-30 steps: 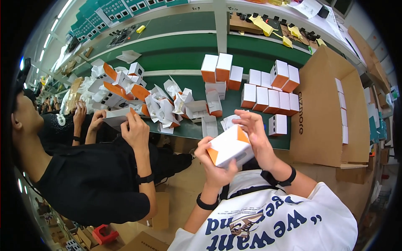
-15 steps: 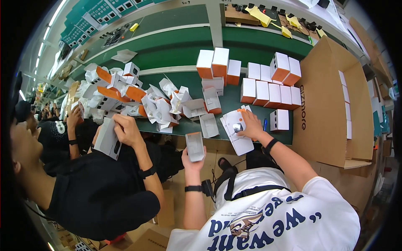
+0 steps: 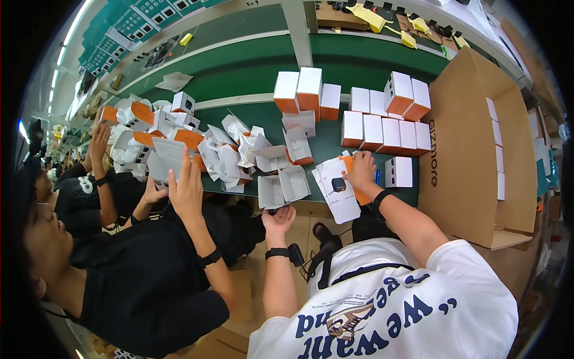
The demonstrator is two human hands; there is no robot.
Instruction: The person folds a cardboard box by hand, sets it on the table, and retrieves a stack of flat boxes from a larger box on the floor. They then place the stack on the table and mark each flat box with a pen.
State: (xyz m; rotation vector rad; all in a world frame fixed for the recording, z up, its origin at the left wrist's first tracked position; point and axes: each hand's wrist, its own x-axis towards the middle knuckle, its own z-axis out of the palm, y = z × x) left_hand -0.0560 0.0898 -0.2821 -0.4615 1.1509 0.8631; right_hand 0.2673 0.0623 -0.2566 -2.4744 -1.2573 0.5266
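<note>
The right hand (image 3: pixel 360 169) rests flat, fingers spread, on a white and orange box (image 3: pixel 339 186) at the near edge of the green table (image 3: pixel 239 84) — the left hand (image 3: pixel 278 219) hangs open and empty just below the flat white boxes (image 3: pixel 283 186), whose near edges it partly hides.

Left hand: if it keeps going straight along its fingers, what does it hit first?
Likely the flattened white carton at the green table's near edge: the left hand sits just below it, palm up, fingers pointing toward it. Depth is unclear, so it might pass under.
</note>
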